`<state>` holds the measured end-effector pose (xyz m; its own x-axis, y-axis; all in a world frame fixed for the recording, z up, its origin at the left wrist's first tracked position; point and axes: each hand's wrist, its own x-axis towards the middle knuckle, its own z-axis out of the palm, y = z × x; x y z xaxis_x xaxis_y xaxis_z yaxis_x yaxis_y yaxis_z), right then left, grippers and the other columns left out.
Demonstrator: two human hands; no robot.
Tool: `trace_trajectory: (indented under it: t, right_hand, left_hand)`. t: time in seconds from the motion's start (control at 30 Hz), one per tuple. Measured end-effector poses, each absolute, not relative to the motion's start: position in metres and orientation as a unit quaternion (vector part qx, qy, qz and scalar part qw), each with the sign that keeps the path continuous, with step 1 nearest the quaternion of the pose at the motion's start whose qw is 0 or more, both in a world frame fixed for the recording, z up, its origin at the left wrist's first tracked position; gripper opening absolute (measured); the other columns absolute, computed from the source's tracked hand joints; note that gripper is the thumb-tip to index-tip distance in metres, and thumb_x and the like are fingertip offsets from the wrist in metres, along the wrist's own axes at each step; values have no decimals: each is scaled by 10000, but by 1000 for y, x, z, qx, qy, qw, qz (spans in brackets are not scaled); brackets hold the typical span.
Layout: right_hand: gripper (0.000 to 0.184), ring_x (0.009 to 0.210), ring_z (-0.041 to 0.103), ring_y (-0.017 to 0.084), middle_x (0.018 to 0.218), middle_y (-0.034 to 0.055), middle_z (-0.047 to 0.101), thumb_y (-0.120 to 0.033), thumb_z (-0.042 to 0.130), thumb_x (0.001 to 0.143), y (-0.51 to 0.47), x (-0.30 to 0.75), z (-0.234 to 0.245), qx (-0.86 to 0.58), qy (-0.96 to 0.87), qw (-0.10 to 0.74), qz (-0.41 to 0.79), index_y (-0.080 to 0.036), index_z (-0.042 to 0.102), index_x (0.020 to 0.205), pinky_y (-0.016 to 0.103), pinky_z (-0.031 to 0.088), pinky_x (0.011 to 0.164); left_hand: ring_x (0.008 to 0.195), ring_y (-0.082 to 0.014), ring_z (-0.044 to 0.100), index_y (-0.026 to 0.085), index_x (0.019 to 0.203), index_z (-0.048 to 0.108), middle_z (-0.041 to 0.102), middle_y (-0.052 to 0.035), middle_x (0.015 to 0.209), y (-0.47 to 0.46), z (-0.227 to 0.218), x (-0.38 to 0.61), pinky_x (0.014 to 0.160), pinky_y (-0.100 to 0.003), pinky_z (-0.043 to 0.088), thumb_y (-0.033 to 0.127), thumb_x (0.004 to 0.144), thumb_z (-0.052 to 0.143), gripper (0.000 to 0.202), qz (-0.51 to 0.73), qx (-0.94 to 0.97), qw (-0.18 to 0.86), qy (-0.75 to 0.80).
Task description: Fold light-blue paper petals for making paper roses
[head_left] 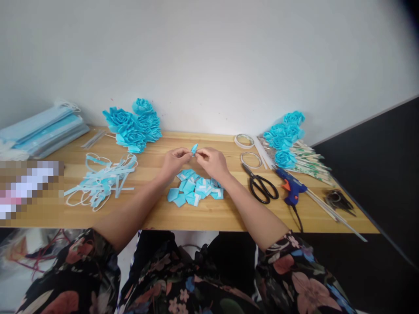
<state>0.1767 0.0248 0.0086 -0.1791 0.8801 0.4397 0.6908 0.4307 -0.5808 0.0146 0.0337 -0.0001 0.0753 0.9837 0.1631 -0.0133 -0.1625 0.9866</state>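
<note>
Between my fingertips is a small rolled blue petal piece (194,148), pointing upward above the table. My left hand (176,161) pinches it from the left. From the other side, the fingers of my right hand (211,161) are closed on its lower part. Just below my hands lies a loose pile of cut blue petal pieces (191,188), several with white edges showing. My right forearm hides part of the pile's right side.
Blue flowers (135,126) stand back left; more flowers (284,135) lie right beside wrapped sticks (312,163). Scissors (262,185), a blue glue gun (293,187) and tape rolls (244,141) lie right. Cut strips with ear loops (101,181) and stacked face masks (42,128) are left.
</note>
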Motion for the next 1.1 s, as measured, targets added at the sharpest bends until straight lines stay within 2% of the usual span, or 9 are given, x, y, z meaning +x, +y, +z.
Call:
trace_trajectory:
  t: [0.33,0.83,0.93,1.03,1.1]
  right_hand:
    - [184,816,622,167,848,10,713,-230,522,874,22,177,13,-504,-772,365,132,-227,703,843,272,414,732]
    - [213,908,652,188,928,28,735,-237,486,878,25,179,9,-486,-765,386,169,-232,698,894,319,463,842]
    - [194,851,660,184,887,27,728,-283,517,847,29,181,5,-521,-702,429,228,-222,671,949,324,484,807]
    - [282,875,659,175,920,38,723,-323,538,812,32,184,5,-496,-638,468,359,-198,640,1043,307,499,791]
    - [308,915,645,166,972,37,717,-351,542,804,32,184,7,-453,-621,463,441,-201,647,1051,293,498,803]
  left_hand:
    - [574,-104,482,162,647,671,610,7,610,32,6,15,601,-249,392,339,619,724,187,515,546,495,437]
    - [525,-95,429,172,631,640,548,17,553,31,10,12,549,-250,341,363,662,694,201,512,550,492,439]
    - [518,-92,429,172,632,614,537,18,548,33,7,10,548,-248,344,355,681,683,201,522,541,510,418]
    - [513,-92,411,176,610,576,513,19,534,34,6,9,541,-249,329,340,703,664,208,524,535,532,396]
    - [516,-95,404,180,591,556,499,16,528,33,7,8,536,-251,321,339,707,656,221,521,536,536,393]
